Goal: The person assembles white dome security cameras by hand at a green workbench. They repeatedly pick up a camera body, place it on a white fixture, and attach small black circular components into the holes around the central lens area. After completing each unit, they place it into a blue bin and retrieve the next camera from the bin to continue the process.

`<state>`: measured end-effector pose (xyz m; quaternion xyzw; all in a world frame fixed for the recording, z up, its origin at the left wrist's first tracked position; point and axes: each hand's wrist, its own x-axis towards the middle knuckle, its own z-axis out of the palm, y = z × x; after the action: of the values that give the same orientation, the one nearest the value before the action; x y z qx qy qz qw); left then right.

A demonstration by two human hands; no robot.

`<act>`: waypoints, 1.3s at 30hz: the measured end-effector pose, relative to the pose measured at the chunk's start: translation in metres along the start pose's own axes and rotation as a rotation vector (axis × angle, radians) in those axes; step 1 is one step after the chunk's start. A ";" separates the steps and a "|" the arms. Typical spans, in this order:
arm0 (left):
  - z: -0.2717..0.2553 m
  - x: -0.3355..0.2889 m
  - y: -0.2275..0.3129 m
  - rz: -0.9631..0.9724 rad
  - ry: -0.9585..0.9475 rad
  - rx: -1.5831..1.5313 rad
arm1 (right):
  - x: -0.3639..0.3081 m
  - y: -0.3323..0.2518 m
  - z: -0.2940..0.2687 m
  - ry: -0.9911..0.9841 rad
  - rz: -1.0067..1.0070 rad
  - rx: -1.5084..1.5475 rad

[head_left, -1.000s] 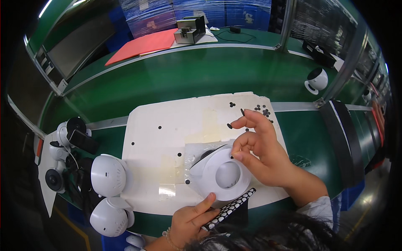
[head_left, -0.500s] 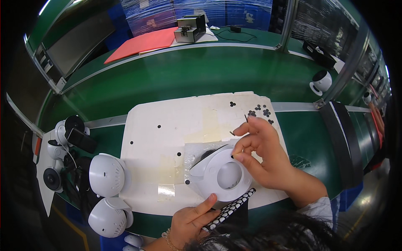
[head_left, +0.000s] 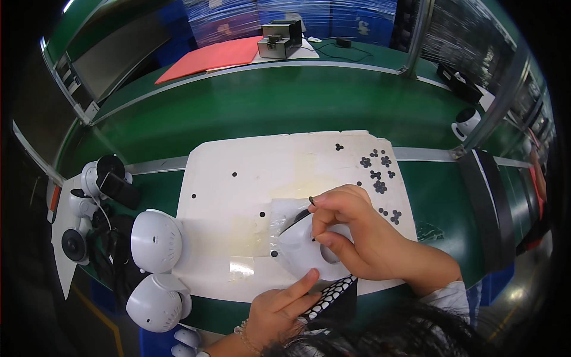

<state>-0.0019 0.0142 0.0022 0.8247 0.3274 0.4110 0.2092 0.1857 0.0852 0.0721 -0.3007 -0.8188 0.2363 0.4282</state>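
A white rounded device housing point(head_left: 297, 245) with a round opening lies on a translucent padded sheet point(head_left: 278, 217), in front of me. My right hand point(head_left: 351, 229) is over the housing and partly covers its opening. Its fingers are pinched, with a small black round pad point(head_left: 313, 240) at the thumb tip. Another small black piece point(head_left: 312, 201) shows at the index fingertip. My left hand point(head_left: 278, 315) is at the near side, fingers stretched out and index fingertip against the housing's near edge. Beside those fingers runs a black-and-white dotted strip point(head_left: 330, 296); what the hand's underside touches is hidden.
Black pads, some clustered point(head_left: 380, 187), lie on the white board point(head_left: 220, 154). Two white housings point(head_left: 156, 241) stand at the left, with camera-like devices point(head_left: 74, 245) and cables beyond. Across the green bench point(head_left: 238, 98) sit a metal box point(head_left: 279, 40) and a red sheet point(head_left: 208, 62).
My right hand has moved left and lower over the housing, covering more of its opening and uncovering black pads on the board's right side. My left hand stays at the near edge.
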 end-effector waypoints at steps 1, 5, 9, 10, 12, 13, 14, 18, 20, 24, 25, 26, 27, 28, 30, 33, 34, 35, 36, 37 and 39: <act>0.001 -0.001 -0.001 0.003 0.013 -0.023 | 0.002 -0.002 0.000 -0.023 0.012 -0.007; 0.001 -0.003 -0.005 -0.003 -0.015 -0.061 | 0.002 0.000 0.000 -0.135 0.036 -0.056; 0.000 -0.002 -0.003 -0.001 -0.026 -0.008 | -0.001 0.001 0.001 -0.133 0.083 0.032; 0.000 -0.001 -0.001 -0.005 -0.018 -0.005 | -0.001 0.001 0.001 -0.132 0.077 0.030; -0.001 0.001 0.002 -0.012 -0.003 0.002 | -0.003 0.002 0.005 -0.031 0.081 0.042; 0.001 0.000 -0.001 0.010 0.013 -0.013 | -0.003 0.001 0.006 0.019 0.083 0.047; 0.004 -0.002 -0.006 0.032 0.030 -0.029 | -0.002 0.001 0.005 0.010 0.015 -0.010; -0.001 -0.001 -0.002 -0.012 -0.026 -0.028 | -0.007 0.005 0.003 0.029 -0.045 -0.024; -0.002 -0.001 -0.001 -0.024 -0.058 -0.065 | -0.010 0.007 0.006 0.053 0.000 0.041; -0.005 0.001 -0.002 -0.009 -0.083 -0.066 | -0.008 0.007 0.008 0.046 0.034 0.045; -0.005 0.001 -0.001 -0.015 -0.086 -0.059 | -0.007 0.007 0.008 0.039 0.042 0.033; -0.005 0.002 -0.001 -0.020 -0.089 -0.052 | -0.007 0.006 0.008 0.040 0.054 0.050; -0.005 0.001 0.000 -0.029 -0.091 -0.045 | -0.007 0.006 0.008 0.038 0.068 0.069; -0.005 0.000 0.000 -0.021 -0.085 -0.034 | -0.006 0.005 0.008 0.037 0.081 0.088; -0.004 -0.001 -0.002 -0.004 -0.074 -0.015 | -0.003 0.002 0.001 -0.077 0.085 0.001; -0.001 -0.003 -0.004 0.002 -0.053 -0.026 | -0.001 0.001 -0.002 -0.130 0.083 -0.052; 0.000 -0.003 -0.004 0.006 -0.048 -0.024 | -0.001 0.001 -0.002 -0.128 0.080 -0.057; 0.001 -0.003 -0.004 0.009 -0.042 -0.023 | -0.001 0.001 0.000 -0.094 0.081 -0.032; 0.001 -0.003 -0.004 0.013 -0.037 -0.020 | -0.002 0.002 0.003 -0.058 0.080 -0.008; 0.001 -0.003 -0.004 0.014 -0.039 -0.025 | -0.003 0.002 0.004 -0.023 0.079 0.017; 0.001 -0.003 -0.004 0.014 -0.041 -0.033 | -0.003 0.003 0.004 -0.034 0.071 0.011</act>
<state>-0.0040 0.0152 -0.0022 0.8315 0.3104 0.4010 0.2267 0.1843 0.0846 0.0663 -0.3234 -0.8134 0.2608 0.4073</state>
